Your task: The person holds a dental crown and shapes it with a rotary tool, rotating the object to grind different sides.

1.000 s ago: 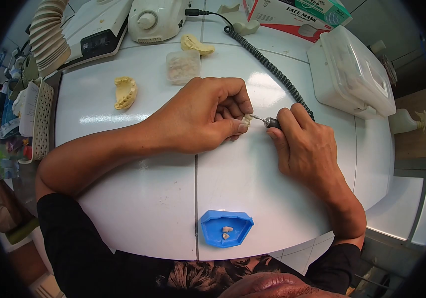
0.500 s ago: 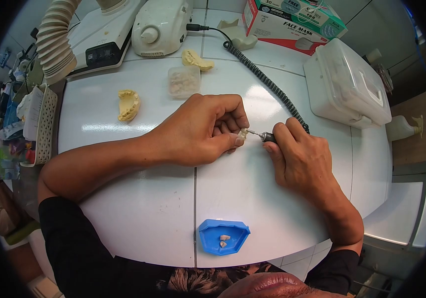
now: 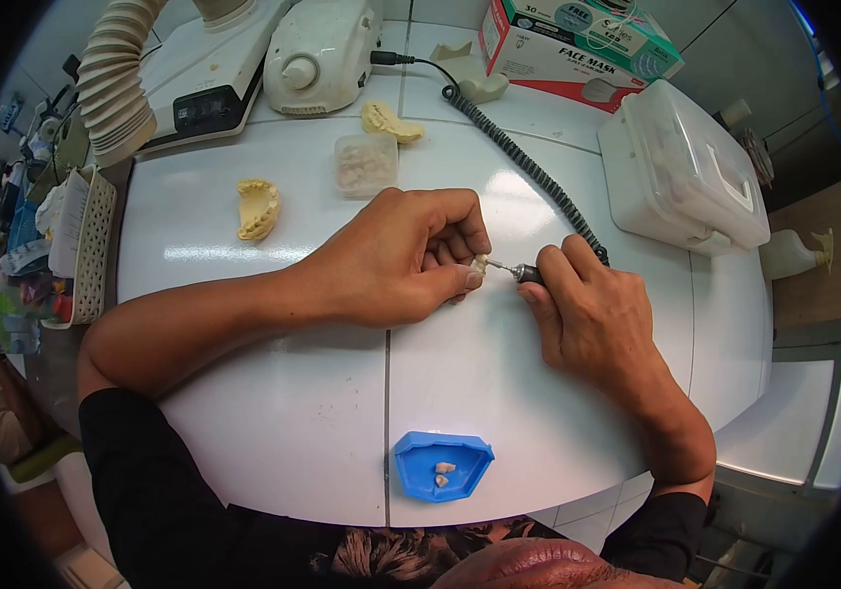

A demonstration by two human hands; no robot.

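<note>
Over the middle of the table, my left hand [image 3: 406, 263] pinches a small tooth-coloured dental piece [image 3: 480, 263] between thumb and fingertips. Much of that piece is covered by the fingers. My right hand [image 3: 599, 306] grips a dark rotary handpiece [image 3: 529, 274] like a pen. Its thin metal bur [image 3: 501, 264] points left and meets the dental piece, or comes very close; actual contact is too small to tell. A black coiled cord [image 3: 528, 157] runs from behind my right hand up to a white control unit [image 3: 315, 59] with a round knob.
Two yellowish dental casts [image 3: 259, 209] and a clear box of small pieces [image 3: 366, 165] lie beyond my left arm. A blue tray [image 3: 407, 481] near the front edge holds two small pieces. A white case [image 3: 671, 177], mask box [image 3: 558, 64] and ribbed hose [image 3: 116, 88] stand around the back.
The whole view has shifted very slightly. Both hands keep nearly the same pose, with the bur still at the dental piece.
</note>
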